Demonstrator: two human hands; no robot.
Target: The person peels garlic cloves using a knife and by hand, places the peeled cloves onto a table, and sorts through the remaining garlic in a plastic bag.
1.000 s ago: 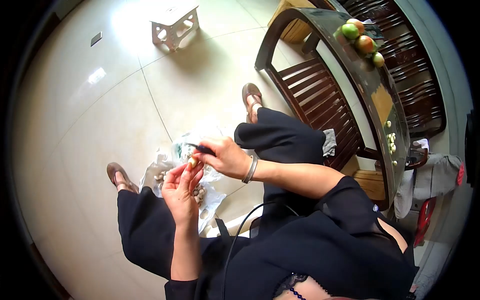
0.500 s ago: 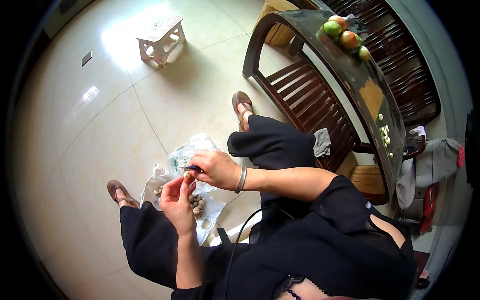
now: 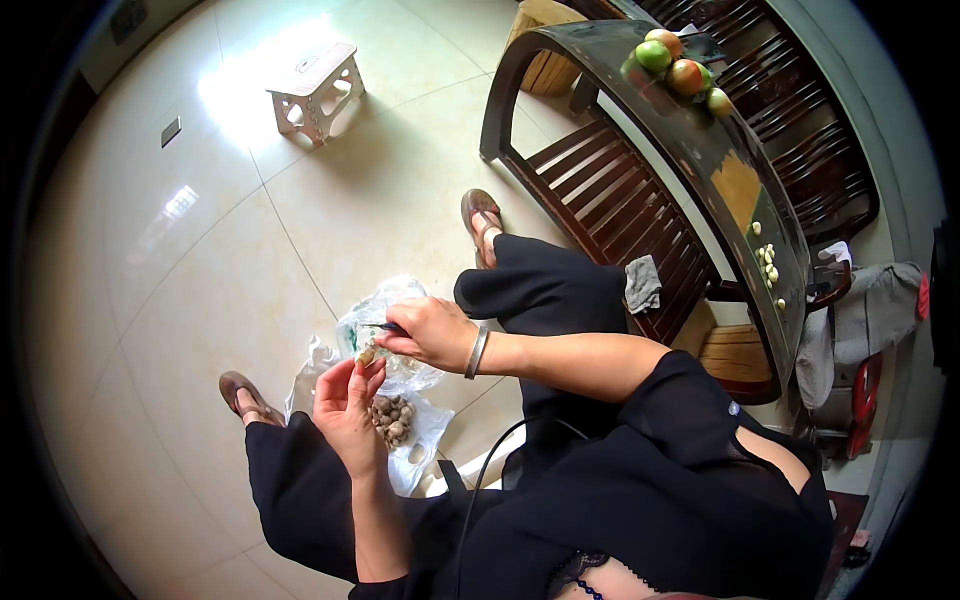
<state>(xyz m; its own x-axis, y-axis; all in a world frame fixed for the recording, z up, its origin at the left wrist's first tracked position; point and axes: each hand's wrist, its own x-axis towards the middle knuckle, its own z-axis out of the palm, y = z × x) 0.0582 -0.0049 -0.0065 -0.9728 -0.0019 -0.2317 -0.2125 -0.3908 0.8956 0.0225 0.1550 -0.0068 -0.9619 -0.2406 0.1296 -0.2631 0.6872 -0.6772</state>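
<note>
My left hand [image 3: 347, 396] pinches a small, partly peeled yellowish-brown tuber [image 3: 366, 356] between thumb and fingertips. Close above it, my right hand [image 3: 430, 332], with a silver bangle on the wrist, is closed round the dark handle of a small knife [image 3: 376, 326]. The short blade points left, near the tuber; whether it touches cannot be seen. Below the hands, several brown, round tubers [image 3: 393, 418] are heaped on a white plastic bag [image 3: 428, 428]. A clear plastic bag [image 3: 405, 292] lies behind my fingers.
A dark curved table [image 3: 690, 150] on the right bears several green-red fruits [image 3: 686, 77] and small whitish peeled pieces [image 3: 768, 262]. Beneath it is a slatted shelf [image 3: 620, 185] with a grey cloth [image 3: 643, 284] at its edge. A small stool [image 3: 315, 90] stands on the tiled floor.
My right hand and the knife have shifted slightly off the tuber, with the blade turned left. My left hand has lowered a little, showing more of the tuber and heap.
</note>
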